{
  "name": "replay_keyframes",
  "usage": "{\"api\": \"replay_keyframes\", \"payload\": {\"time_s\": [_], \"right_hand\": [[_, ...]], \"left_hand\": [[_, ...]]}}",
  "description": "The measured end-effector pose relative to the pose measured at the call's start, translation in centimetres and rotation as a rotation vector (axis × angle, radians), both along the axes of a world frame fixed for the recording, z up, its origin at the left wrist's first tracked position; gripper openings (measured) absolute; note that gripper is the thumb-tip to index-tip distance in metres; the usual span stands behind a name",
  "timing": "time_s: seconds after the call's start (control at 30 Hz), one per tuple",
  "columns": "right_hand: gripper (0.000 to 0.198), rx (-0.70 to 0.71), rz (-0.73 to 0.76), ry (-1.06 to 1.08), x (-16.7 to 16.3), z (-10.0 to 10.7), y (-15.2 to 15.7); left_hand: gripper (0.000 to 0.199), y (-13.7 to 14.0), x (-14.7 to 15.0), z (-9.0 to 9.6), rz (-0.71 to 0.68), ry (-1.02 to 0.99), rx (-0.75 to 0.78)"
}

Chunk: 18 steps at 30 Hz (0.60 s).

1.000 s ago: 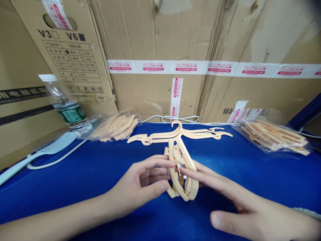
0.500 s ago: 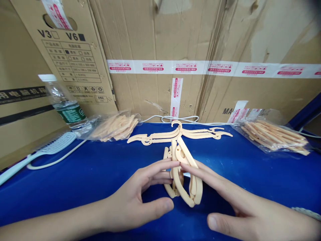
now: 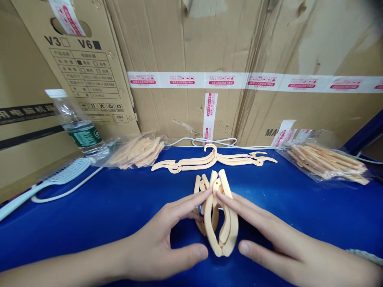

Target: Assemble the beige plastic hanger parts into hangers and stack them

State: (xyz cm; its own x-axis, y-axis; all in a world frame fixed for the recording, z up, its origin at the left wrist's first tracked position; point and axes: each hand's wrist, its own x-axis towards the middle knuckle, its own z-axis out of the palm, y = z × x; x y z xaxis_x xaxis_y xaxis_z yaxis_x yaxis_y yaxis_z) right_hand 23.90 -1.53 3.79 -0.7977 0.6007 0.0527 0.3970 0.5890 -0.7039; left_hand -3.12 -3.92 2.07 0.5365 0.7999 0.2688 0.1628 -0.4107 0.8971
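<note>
A folded beige folding hanger [image 3: 232,223] stands on the blue surface [image 3: 125,207] between my hands, its two arms meeting in a V at the bottom. Fingertips of my left hand [image 3: 158,243] touch its upper left side, thumb held apart. From the other side, my right hand [image 3: 275,239] rests stretched fingers against its upper right part, thumb also away. Neither hand closes around it. Just behind and to the left is another folded hanger [image 3: 196,184], partly hidden by my left fingers. Farther back lies an unfolded hanger [image 3: 194,162] with its hook upward.
Clear bags of beige hanger parts lie at back left [image 3: 137,151] and back right [image 3: 329,161]. On the left are a water bottle [image 3: 85,135], a pale blue hairbrush [image 3: 66,173] and a white cable [image 3: 68,196]. Cardboard boxes [image 3: 179,48] wall off the back.
The front folded hanger has shifted down towards me and turned from leaning to more upright, its two arms now side by side. My right thumb has moved a little left and up.
</note>
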Motion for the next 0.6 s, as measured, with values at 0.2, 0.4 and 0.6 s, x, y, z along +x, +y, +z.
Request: {"api": "replay_keyframes", "payload": {"time_s": [0.2,0.4,0.6], "right_hand": [[0.059,-0.111,-0.136,0.043,0.4,-0.6,0.4],[0.054,-0.277,-0.151,0.213,0.0,-0.4,0.8],[0.055,-0.355,-0.21,0.309,-0.4,-0.1,1.2]], "left_hand": [[0.077,-0.3,-0.2,-0.5,0.081,0.1,0.182],[0.075,-0.4,-0.4,-0.7,0.084,0.209,0.142],[0.07,-0.5,-0.1,-0.5,0.113,0.248,0.139]]}}
